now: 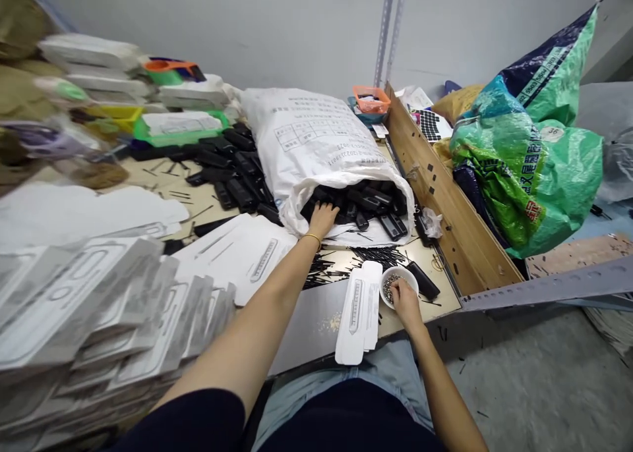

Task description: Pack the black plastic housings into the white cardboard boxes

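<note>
My left hand (322,219) reaches into the mouth of a white woven sack (316,142) lying on its side, its fingers among the black plastic parts (368,205) that spill out; I cannot see whether it grips one. My right hand (404,302) rests at the rim of a small white bowl (395,282) of tiny dark pieces, fingers curled over it. A stack of white card sleeves (359,313) lies just left of the bowl at the table's front edge.
More black parts (232,169) lie heaped left of the sack. Piles of white cards (99,307) fill the left side. A wooden board (435,188) walls the table's right; green bags (529,155) lie beyond it. Thin black pins (341,264) are scattered.
</note>
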{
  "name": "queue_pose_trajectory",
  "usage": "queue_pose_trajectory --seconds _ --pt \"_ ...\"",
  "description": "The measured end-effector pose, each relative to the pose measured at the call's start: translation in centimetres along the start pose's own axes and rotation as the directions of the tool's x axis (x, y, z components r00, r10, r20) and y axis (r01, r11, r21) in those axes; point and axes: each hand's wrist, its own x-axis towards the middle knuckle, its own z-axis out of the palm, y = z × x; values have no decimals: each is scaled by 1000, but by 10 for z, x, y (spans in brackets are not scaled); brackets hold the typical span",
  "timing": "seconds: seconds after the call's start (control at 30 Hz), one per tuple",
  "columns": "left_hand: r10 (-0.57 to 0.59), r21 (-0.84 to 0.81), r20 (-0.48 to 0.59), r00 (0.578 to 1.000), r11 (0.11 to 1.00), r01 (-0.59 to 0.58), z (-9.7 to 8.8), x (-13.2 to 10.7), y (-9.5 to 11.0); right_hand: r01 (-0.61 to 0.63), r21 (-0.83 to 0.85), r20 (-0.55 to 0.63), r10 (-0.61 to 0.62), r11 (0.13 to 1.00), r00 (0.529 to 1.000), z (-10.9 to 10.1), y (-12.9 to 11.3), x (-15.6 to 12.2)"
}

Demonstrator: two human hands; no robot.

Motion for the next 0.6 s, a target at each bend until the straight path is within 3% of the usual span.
queue_pose_trajectory --seconds 0.07,0.13,0.23,0.27,0.33,0.37,0.43,0.5,0.6 --pt "-18 -54 1 1000 998 18 0 0 -5 -55 316 -29 67 947 997 -3 -3 -1" --pt "-46 -99 -5 999 994 46 -1 -10 -2 -116 586 15 132 802 991 -6 -8 1" --pt "-129 -345 -67 989 933 99 -6 -45 18 -180 790 111 153 586 982 -4 -22 4" --pt "-189 -538 -76 979 835 119 -8 -62 28 -186 814 128 142 550 982 -3 -27 6" --pt "-313 -880 42 949 438 183 -11 -98 50 -172 821 137 105 544 985 2 -39 7" --pt "-337 -946 143 931 230 228 -11 -115 60 -156 808 133 82 569 988 4 -45 7" --pt "-368 -957 286 885 -67 281 -11 -143 74 -109 765 116 31 634 993 9 -55 5" --pt "-424 -929 359 831 -246 276 -10 -161 79 -65 737 92 -5 673 996 14 -63 2" --pt "-500 -872 446 742 -428 237 -9 -173 78 -39 736 46 7 676 999 21 -72 -4"
